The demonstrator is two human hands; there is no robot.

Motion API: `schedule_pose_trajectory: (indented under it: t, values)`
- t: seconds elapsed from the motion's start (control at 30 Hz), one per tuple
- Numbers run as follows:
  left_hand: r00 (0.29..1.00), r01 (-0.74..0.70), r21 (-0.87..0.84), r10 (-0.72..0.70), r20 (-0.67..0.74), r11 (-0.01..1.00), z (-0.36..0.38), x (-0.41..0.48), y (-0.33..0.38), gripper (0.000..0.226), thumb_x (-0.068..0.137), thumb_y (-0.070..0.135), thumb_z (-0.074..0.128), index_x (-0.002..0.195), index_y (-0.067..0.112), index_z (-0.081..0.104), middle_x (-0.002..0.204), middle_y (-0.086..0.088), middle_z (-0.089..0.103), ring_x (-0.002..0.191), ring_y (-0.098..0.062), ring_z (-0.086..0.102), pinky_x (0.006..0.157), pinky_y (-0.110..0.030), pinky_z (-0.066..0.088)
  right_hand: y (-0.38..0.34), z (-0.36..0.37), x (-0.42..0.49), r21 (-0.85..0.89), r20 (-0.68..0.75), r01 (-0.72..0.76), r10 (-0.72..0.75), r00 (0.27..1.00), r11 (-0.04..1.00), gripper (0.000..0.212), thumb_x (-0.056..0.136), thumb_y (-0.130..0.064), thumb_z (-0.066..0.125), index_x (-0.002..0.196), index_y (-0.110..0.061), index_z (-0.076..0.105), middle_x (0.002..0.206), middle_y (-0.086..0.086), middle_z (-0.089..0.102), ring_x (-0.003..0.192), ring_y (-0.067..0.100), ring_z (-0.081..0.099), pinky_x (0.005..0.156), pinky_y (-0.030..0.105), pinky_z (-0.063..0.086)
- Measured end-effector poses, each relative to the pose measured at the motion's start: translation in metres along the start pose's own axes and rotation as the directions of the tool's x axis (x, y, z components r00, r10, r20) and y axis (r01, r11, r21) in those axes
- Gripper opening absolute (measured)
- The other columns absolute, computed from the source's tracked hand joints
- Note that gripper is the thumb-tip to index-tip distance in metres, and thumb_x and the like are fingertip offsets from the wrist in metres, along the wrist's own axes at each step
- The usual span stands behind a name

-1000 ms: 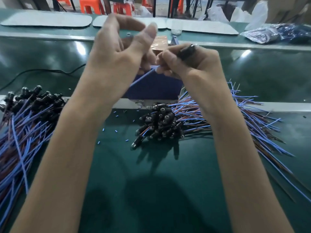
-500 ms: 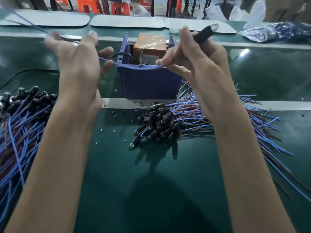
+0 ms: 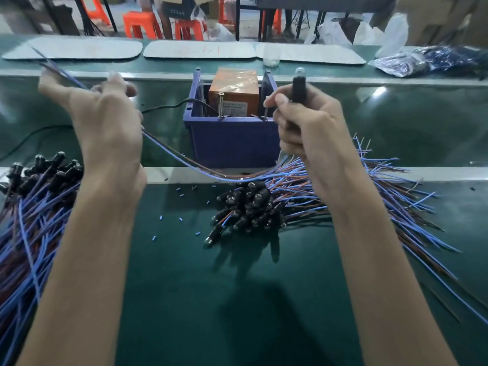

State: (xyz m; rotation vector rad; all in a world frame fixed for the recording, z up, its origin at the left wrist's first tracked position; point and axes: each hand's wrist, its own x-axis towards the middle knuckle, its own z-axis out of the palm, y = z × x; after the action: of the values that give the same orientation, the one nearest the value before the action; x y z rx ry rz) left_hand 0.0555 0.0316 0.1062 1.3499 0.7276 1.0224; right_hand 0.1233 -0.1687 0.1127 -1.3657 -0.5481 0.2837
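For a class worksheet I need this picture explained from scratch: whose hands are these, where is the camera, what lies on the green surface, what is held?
No machine here: a person works with two bare hands, filmed by one camera worn on the head, looking forward and down. The right hand grips a black cap upright. From that hand blue and brown wires sag to the left hand, which holds them raised. On the green table lie two piles of similar black-capped wires, a left pile and a middle pile, with tiny blue snippets between them. Behind stands a blue box holding an orange device.
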Motion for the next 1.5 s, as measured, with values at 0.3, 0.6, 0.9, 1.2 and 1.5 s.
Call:
schedule_pose_trajectory:
  t: [0.3,0.6,0.9,1.2,1.5]
  values:
    - [0.705,-0.283,0.333,-0.041,0.708,0.899,0.004,-0.041,0.011,0.055,0.099,0.054,0.028,0.073,0.021,0.063,0.044,0.015,0.038,0.042,-0.001,0.032,0.048,-0.024,0.027,0.003,0.008,-0.004,-0.159,-0.011,0.032,-0.034,0.999,0.987,0.012,0.088,-0.020,0.068,0.076,-0.017,0.068,0.043,-0.017,0.045,0.038,0.000,0.039,0.043,0.009,0.027]
    - [0.578,-0.338,0.363,-0.113,0.808,0.869,0.020,-0.057,0.003,0.045,0.100,0.050,0.031,0.082,0.021,0.060,0.044,0.020,0.041,0.047,0.002,0.042,0.056,-0.021,0.032,0.004,0.007,-0.002,-0.016,-0.017,-0.026,0.026,1.000,1.000,0.007,0.086,-0.013,0.069,0.083,-0.008,0.069,0.055,-0.003,0.048,0.040,0.005,0.028,0.037,0.014,0.023]
    - [0.499,-0.352,0.345,-0.137,0.856,0.870,0.021,-0.057,0.002,0.022,0.102,0.008,0.038,0.094,0.005,0.059,0.063,0.013,0.042,0.062,-0.008,0.033,0.063,-0.026,0.031,0.009,0.011,-0.002,-0.083,0.083,-0.014,0.021,0.996,0.996,0.006,0.085,-0.012,0.070,0.080,-0.009,0.069,0.066,0.007,0.056,0.045,0.006,0.039,0.045,0.012,0.032]
    - [0.514,-0.344,0.274,-0.064,0.855,0.898,0.016,-0.055,0.005,0.025,0.099,0.009,0.045,0.084,0.024,0.058,0.068,0.010,0.048,0.063,-0.006,0.040,0.067,-0.025,0.037,0.012,0.009,0.000,-0.156,0.066,0.048,-0.038,0.997,0.987,0.009,0.086,-0.007,0.068,0.077,-0.009,0.065,0.060,0.002,0.061,0.046,0.007,0.046,0.046,0.012,0.038]
    - [0.601,-0.307,0.243,-0.011,0.799,0.920,0.015,-0.051,0.001,0.012,0.092,0.011,0.060,0.083,0.018,0.064,0.074,0.005,0.068,0.068,-0.001,0.065,0.072,-0.016,0.053,0.015,0.008,0.003,-0.049,-0.119,0.036,-0.042,0.992,0.998,0.015,0.083,-0.013,0.072,0.070,-0.018,0.066,0.055,-0.003,0.052,0.044,0.005,0.041,0.043,0.011,0.031]
